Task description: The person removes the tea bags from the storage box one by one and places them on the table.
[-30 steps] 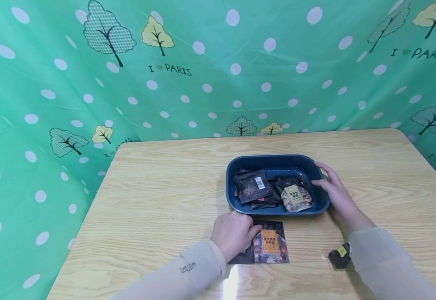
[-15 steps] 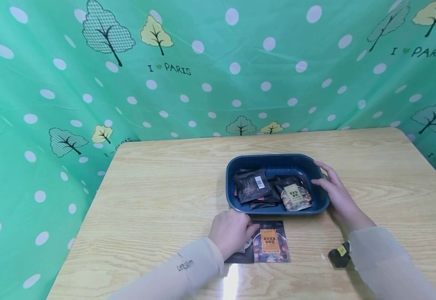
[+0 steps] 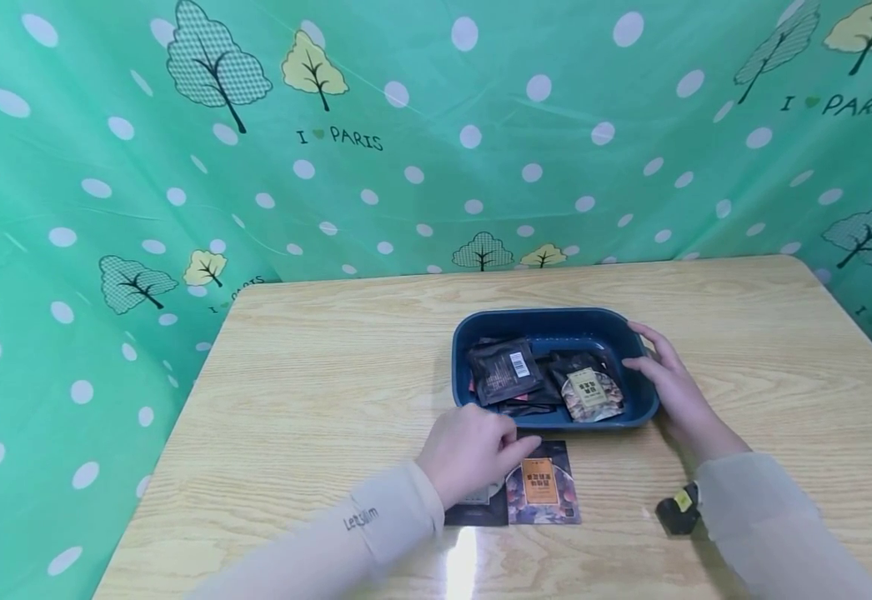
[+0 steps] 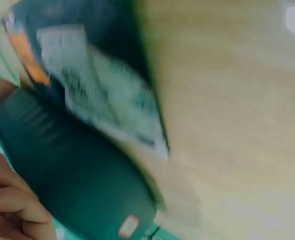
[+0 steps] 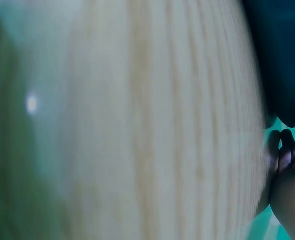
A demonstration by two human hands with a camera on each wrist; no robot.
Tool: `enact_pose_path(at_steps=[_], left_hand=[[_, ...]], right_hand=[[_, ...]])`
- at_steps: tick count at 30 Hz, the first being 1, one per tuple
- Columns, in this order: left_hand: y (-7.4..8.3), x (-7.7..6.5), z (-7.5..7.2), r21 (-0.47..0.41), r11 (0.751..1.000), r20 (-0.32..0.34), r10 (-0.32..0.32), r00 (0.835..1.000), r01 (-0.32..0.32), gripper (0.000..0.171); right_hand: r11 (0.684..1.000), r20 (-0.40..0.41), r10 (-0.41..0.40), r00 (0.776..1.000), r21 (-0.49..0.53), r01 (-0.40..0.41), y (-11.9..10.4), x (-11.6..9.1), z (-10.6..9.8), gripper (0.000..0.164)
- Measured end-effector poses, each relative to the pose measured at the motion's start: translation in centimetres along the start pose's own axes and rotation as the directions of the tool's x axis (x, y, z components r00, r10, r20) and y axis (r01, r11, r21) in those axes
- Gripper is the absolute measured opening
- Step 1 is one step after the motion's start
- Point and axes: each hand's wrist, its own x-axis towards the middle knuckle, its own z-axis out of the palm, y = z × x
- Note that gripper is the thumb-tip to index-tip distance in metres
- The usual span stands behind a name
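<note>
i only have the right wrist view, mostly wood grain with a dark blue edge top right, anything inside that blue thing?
Observer: Yes, the head view shows several dark packets lying in the blue bin.

Operator: ok and whats on the table just in front of it

Observer: Two more lie side by side on the table: an orange-labelled packet and, to its left, a pale-labelled packet.

Operator: wheres the left hand

Observer: In the head view, the left hand covers part of the pale-labelled packet; from there I can't tell whether it touches it.
</note>
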Motion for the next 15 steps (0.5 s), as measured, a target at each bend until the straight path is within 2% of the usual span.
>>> enact_pose_path(at_steps=[3, 6, 9, 15], left_hand=[[0.0, 0.8, -0.9, -0.028, 0.999, -0.038, 0.015, 0.999, -0.016, 0.048], [0.2, 1.7, -1.3, -0.075, 0.997, -0.04, -0.012, 0.999, 0.008, 0.045], [0.4, 2.5, -1.2, -0.13, 0.991, -0.009, -0.044, 0.999, 0.042, 0.04], [1.1, 4.1, -0.2, -0.18, 0.981, 0.026, -0.071, 0.997, 0.074, 0.027]], right_hand=[[1.0, 0.001, 0.0, 1.0, 0.001, -0.001, 0.1, 0.0, 0.0, 0.062], [1.0, 0.002, -0.001, 1.0, 0.003, 0.001, 0.1, 0.0, -0.1, 0.062], [1.0, 0.003, 0.0, 1.0, 0.005, 0.0, 0.1, 0.0, -0.1, 0.062], [1.0, 0.003, 0.006, 1.0, 0.01, -0.006, 0.0, 0.0, 0.0, 0.062]])
